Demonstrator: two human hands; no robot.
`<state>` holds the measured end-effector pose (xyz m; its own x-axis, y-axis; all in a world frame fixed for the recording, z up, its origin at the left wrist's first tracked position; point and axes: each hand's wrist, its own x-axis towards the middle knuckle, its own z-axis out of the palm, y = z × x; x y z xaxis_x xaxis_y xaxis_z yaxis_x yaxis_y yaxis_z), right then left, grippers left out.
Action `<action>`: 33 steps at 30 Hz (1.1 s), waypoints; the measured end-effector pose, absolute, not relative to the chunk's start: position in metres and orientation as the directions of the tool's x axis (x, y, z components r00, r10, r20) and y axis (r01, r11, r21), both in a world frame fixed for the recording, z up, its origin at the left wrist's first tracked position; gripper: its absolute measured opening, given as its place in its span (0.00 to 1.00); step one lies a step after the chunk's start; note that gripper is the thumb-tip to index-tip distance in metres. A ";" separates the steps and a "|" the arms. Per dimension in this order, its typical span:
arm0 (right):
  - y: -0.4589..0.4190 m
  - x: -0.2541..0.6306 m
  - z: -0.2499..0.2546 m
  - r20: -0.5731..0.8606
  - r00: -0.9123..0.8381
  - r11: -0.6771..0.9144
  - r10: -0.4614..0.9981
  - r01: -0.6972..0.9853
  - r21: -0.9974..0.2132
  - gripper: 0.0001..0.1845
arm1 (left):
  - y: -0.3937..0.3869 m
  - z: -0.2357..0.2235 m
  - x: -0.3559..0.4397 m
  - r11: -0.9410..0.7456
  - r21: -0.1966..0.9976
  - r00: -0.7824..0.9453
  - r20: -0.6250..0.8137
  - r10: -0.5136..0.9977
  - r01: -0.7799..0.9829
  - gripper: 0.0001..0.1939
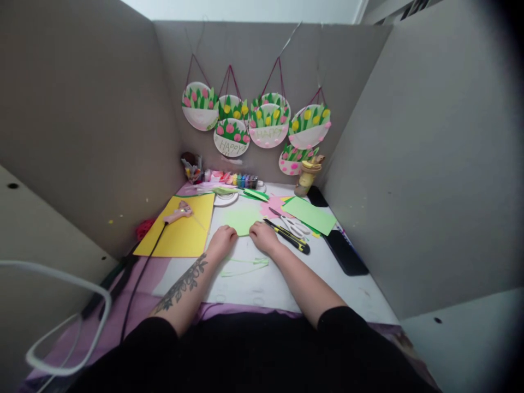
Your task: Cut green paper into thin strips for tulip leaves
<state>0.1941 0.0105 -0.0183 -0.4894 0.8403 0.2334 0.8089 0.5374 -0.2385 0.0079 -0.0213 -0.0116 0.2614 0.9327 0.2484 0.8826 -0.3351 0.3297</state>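
My left hand (221, 240) and my right hand (263, 236) rest side by side on the white table (278, 281), both at the near edge of a light green paper sheet (241, 218). The fingers of both hands are curled under and pinch or press that edge. Thin green paper strips (244, 266) lie just in front of my wrists. A yellow-and-black utility knife (287, 237) and white-handled scissors (293, 225) lie right of my right hand.
A yellow sheet (180, 233) with a pink glue gun (179, 212) and its black cord lies at left. More green paper (310, 214), pink scraps, paint pots (241, 179) and a jar (306, 177) stand behind. Paper-plate flower baskets (268, 126) hang on the grey partition. A black slab (346, 248) lies at right.
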 end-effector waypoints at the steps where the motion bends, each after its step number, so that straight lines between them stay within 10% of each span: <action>1: 0.010 0.196 -0.019 0.237 -0.485 0.535 0.841 0.809 -0.243 0.11 | -0.021 -0.011 0.007 -0.334 0.332 0.261 0.246 0.934 0.882 0.11; 33: 0.031 0.186 -0.028 0.105 -0.365 0.380 0.925 0.896 -0.229 0.13 | -0.020 0.001 0.011 -0.111 0.195 0.093 0.098 0.991 0.974 0.14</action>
